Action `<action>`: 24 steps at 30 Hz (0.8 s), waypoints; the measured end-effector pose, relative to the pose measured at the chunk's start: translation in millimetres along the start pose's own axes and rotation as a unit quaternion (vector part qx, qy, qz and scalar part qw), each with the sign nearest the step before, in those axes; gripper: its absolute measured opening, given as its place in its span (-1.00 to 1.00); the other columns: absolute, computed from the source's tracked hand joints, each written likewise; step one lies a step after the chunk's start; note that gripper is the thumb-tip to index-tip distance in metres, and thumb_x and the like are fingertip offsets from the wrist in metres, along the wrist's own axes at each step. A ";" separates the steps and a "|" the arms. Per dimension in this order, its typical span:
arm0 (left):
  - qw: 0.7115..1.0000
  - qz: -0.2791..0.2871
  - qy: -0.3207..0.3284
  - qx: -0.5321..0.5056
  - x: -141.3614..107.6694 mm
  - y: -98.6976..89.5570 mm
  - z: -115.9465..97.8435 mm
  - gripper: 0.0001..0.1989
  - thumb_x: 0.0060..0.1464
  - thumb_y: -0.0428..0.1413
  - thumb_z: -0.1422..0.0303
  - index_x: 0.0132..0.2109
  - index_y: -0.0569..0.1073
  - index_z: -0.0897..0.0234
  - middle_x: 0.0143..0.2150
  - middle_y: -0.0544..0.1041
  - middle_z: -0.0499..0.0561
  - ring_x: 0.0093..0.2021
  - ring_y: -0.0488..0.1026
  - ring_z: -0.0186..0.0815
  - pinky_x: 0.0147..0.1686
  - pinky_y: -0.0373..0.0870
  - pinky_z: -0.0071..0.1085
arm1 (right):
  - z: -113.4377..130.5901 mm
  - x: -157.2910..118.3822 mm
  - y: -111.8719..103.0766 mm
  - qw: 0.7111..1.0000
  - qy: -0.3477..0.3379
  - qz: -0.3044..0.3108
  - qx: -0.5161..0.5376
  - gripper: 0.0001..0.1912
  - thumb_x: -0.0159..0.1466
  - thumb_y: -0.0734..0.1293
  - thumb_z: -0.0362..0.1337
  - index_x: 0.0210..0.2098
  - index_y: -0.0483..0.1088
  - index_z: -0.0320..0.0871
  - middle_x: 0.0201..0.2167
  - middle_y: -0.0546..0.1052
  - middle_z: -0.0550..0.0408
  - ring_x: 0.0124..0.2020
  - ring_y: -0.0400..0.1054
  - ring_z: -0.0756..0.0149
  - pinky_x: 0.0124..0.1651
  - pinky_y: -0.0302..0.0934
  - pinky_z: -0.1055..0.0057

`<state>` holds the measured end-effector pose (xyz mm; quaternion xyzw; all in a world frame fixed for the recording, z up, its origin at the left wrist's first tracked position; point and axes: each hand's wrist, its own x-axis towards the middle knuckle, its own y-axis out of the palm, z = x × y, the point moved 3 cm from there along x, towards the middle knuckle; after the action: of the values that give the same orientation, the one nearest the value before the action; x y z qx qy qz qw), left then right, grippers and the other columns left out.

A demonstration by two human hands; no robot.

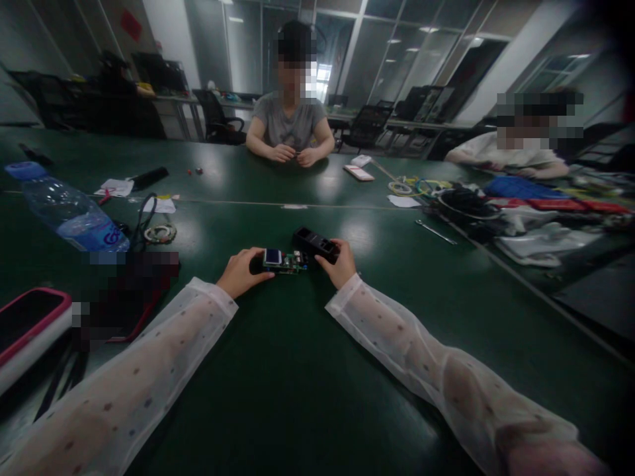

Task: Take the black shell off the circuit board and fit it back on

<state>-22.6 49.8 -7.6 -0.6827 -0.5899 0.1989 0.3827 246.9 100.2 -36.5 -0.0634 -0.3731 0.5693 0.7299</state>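
Observation:
My left hand (243, 272) holds a small circuit board (288, 261) by its left end, thumb below and fingers above. The board carries a small screen on its left part and faces up. My right hand (340, 262) grips the right end of a black casing (313, 242), which has openings in its surface. The casing lies tilted just behind and to the right of the board, and their near ends overlap in view. Whether they touch I cannot tell. Both things are over the green table (268, 370).
At the left are a water bottle (74, 215), a pink-edged case (34, 324) and a bracelet (160, 233). A wrench (435, 232), cables (466, 205) and bags (546, 241) lie right. Two people sit across the table, near a phone (358, 172).

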 end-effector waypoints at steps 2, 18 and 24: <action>1.000 0.001 -0.001 0.001 -0.2 -0.6 -0.8 -0.47 -0.05 0.21 0.11 0.05 0.33 0.18 0.02 0.44 0.11 0.06 0.36 -0.06 0.05 0.24 0.03 | -1.8 0.4 0.0 1.000 0.004 0.002 0.004 -0.47 0.00 0.42 -0.19 -0.08 0.21 -0.13 -0.15 0.40 -0.07 -0.12 0.31 0.05 -0.01 0.21 -0.02; 1.000 0.000 -0.005 0.014 0.9 0.8 1.5 -0.45 -0.06 0.21 0.12 0.06 0.31 0.21 0.03 0.43 0.14 0.08 0.35 -0.04 0.06 0.23 0.03 | 49.0 -14.1 -8.5 0.984 -0.129 0.056 0.110 -0.41 0.21 0.29 -0.05 0.15 0.06 -0.07 0.07 0.28 -0.11 0.09 0.25 0.08 0.12 0.23 0.07; 1.000 -0.007 0.005 0.016 1.2 1.9 3.5 -0.45 -0.07 0.22 0.12 0.05 0.32 0.24 0.03 0.44 0.16 0.06 0.37 -0.05 0.04 0.26 -0.01 | 49.3 -16.9 -2.6 0.975 -0.153 0.118 0.112 -0.41 0.21 0.30 -0.07 0.16 0.07 -0.09 0.07 0.29 -0.11 0.10 0.25 0.10 0.11 0.25 0.09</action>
<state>-23.6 52.0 -11.0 -0.6731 -0.5895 0.2021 0.3982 217.3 68.1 -8.0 0.0633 -0.4039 0.6928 0.5941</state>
